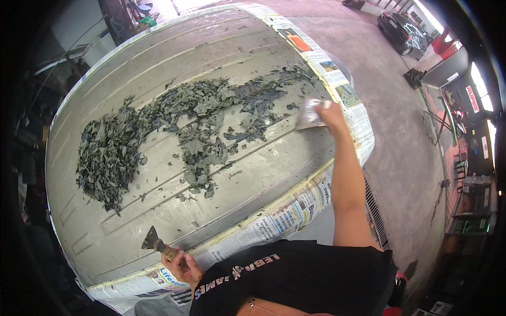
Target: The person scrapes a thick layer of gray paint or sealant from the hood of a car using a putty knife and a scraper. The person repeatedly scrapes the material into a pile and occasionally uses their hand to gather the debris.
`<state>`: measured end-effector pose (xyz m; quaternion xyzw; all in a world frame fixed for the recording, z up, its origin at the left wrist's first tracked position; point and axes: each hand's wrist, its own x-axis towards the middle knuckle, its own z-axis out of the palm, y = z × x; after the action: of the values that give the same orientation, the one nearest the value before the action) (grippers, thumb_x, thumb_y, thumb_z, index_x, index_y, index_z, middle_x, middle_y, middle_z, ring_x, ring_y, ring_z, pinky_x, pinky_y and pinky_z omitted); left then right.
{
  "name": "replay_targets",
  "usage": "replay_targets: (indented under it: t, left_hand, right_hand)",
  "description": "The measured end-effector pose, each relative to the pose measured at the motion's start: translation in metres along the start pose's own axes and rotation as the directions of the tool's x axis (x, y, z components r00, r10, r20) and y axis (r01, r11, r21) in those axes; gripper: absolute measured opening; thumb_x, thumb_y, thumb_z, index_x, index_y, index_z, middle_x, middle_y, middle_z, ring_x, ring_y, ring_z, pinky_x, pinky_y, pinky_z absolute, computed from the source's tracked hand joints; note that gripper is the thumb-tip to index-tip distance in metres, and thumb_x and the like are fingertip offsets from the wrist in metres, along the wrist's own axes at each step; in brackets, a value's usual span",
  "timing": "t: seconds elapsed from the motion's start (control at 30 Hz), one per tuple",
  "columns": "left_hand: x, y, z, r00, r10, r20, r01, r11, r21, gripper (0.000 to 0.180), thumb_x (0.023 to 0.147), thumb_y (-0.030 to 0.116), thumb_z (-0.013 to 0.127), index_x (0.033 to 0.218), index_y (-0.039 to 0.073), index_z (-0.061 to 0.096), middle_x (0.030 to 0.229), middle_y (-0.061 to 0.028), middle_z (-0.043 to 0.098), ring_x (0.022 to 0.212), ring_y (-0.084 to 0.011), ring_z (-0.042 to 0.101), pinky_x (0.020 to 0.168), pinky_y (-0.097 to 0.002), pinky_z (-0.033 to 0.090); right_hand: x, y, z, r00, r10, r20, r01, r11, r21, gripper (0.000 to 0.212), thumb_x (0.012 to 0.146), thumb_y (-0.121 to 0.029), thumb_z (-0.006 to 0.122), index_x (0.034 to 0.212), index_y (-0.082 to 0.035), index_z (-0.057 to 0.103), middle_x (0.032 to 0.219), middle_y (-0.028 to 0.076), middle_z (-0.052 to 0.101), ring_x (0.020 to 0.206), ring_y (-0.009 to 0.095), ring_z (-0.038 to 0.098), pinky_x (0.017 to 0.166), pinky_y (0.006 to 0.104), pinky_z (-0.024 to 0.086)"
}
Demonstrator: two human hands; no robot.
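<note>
A broad ribbed vehicle roof (158, 210) spreads out before me, covered with dark grey-green paint flakes (108, 158) heaped mostly at the left and strewn across the middle. In my left hand (182, 267), near the roof's front edge, is a scraper (153, 240); its stained, flared blade points away from me over the roof. My right arm reaches to the roof's right side. There my right hand (331, 115) grips a pale, flat squarish piece (312, 115) against or just above the surface; blur hides its exact kind and whether it touches.
Taped newspaper (287, 210) borders the roof along its near and right edges. A floor grate (375, 210) runs beside the vehicle at the right. Farther off stand a dark car (403, 31) and a metal stand (440, 124). Workshop clutter lines the far left.
</note>
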<state>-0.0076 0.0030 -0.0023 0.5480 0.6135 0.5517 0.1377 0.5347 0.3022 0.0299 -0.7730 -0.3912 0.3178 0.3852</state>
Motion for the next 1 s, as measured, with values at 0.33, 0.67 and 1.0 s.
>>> replay_targets:
  t: [0.33, 0.67, 1.0]
  left_hand:
    - [-0.001, 0.0, -0.003, 0.999, 0.023, -0.043, -0.022, 1.0, 0.016, 0.018, 0.095, 0.008, 0.061, 0.109, -0.003, 0.058, 0.131, -0.0258, 0.044, 0.115, -0.0318, 0.054, 0.103, -0.0424, 0.042]
    - [-0.001, -0.002, -0.003, 0.999, 0.026, 0.029, -0.026, 1.0, -0.008, 0.018, 0.093, 0.008, 0.061, 0.109, -0.001, 0.059, 0.132, -0.0249, 0.043, 0.114, -0.0317, 0.054, 0.102, -0.0419, 0.042]
    - [0.0, -0.002, -0.004, 1.0, 0.012, -0.012, -0.011, 1.0, 0.024, 0.017, 0.091, 0.004, 0.062, 0.107, -0.001, 0.061, 0.138, -0.0241, 0.037, 0.112, -0.03, 0.055, 0.098, -0.0393, 0.047]
  right_hand:
    - [-0.087, -0.069, 0.051, 0.972, -0.207, 0.11, 0.174, 0.951, 0.257, 0.028, 0.089, -0.024, 0.074, 0.103, -0.001, 0.066, 0.091, 0.005, 0.068, 0.081, 0.013, 0.06, 0.074, 0.031, 0.049]
    - [-0.006, 0.037, -0.072, 1.0, -0.019, 0.022, 0.012, 0.963, 0.271, 0.028, 0.083, -0.008, 0.076, 0.108, 0.001, 0.067, 0.097, 0.01, 0.072, 0.082, 0.016, 0.068, 0.076, 0.0328, 0.055]
    - [-0.147, -0.106, 0.122, 0.891, -0.362, 0.275, 0.401, 0.91, -0.103, 0.037, 0.085, -0.025, 0.074, 0.109, 0.001, 0.063, 0.099, 0.018, 0.071, 0.092, 0.027, 0.067, 0.082, 0.0389, 0.052]
